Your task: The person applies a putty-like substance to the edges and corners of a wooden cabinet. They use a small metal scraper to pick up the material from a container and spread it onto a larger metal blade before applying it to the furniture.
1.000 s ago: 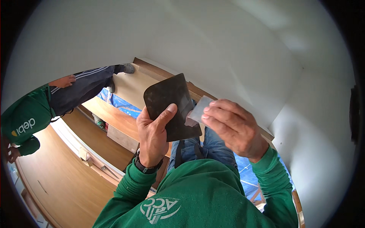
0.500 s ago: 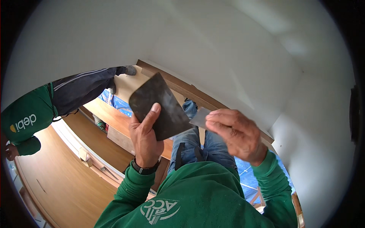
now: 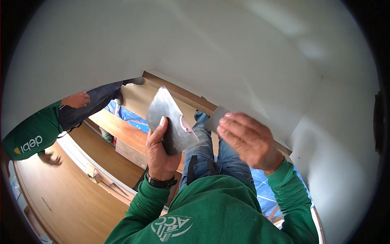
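Pale walls (image 3: 243,53) meet at a corner above a brown wooden ledge (image 3: 183,92), with blue sheeting (image 3: 263,186) spread below, as a person in a green sweatshirt (image 3: 203,211) and blue jeans (image 3: 202,152) looks down on two flat tools. The left hand (image 3: 159,156), a dark band (image 3: 161,182) at its wrist, is closed around a dark, flat plate (image 3: 175,129), thumb laid across the near face and the other fingers mostly hidden behind. The plate stands tilted in front of the body, its upper part catching the light, with a small pinkish dab (image 3: 185,124) near its right edge. The right hand (image 3: 252,140) grips a small grey blade (image 3: 215,118) with its fingers close together over one end; its thumb is out of sight. The blade is held just beside the plate, to its right, with a narrow gap showing between them. At far left, a co-worker (image 3: 30,136) in a green top and dark trousers is beside a broad wooden panel (image 3: 61,187), one hand (image 3: 50,158) blurred over it.
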`<state>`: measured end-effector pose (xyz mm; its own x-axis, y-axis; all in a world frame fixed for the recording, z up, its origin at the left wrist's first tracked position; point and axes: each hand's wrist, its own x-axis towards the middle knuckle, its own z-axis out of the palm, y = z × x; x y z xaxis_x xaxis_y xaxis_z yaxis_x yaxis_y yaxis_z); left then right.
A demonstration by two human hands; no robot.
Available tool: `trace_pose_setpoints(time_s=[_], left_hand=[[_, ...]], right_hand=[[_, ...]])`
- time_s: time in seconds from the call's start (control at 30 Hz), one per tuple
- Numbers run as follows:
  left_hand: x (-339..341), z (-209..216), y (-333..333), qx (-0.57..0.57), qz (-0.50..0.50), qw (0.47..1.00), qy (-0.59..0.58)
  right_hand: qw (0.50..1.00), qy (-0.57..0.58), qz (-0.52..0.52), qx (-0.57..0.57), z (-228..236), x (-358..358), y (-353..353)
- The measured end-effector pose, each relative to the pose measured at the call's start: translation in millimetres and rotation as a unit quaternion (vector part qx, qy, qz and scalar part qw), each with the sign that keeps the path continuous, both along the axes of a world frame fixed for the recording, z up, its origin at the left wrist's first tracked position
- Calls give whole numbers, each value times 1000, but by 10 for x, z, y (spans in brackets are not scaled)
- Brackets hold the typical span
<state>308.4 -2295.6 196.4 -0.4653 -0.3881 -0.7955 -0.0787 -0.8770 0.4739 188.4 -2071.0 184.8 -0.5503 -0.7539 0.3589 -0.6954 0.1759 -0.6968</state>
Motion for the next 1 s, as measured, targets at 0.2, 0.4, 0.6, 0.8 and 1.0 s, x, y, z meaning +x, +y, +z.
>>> trace_pose_setpoints(time_s=[0.2,0.4,0.6,0.8,1.0], left_hand=[[-90,-152,-36,-119,-69,988,69],[-214,-140,84,-135,-72,985,83],[-236,-136,93,-172,-118,974,88],[-262,-79,105,-196,-131,968,90],[-237,-45,78,-226,-146,960,81]], right_hand=[[839,-492,-219,-84,201,-148,35],[755,-626,-190,-51,180,-175,-90],[808,-557,-189,-31,177,-143,-159],[826,-531,-187,-40,159,-110,-191],[830,-524,-184,-56,175,-66,-270]])
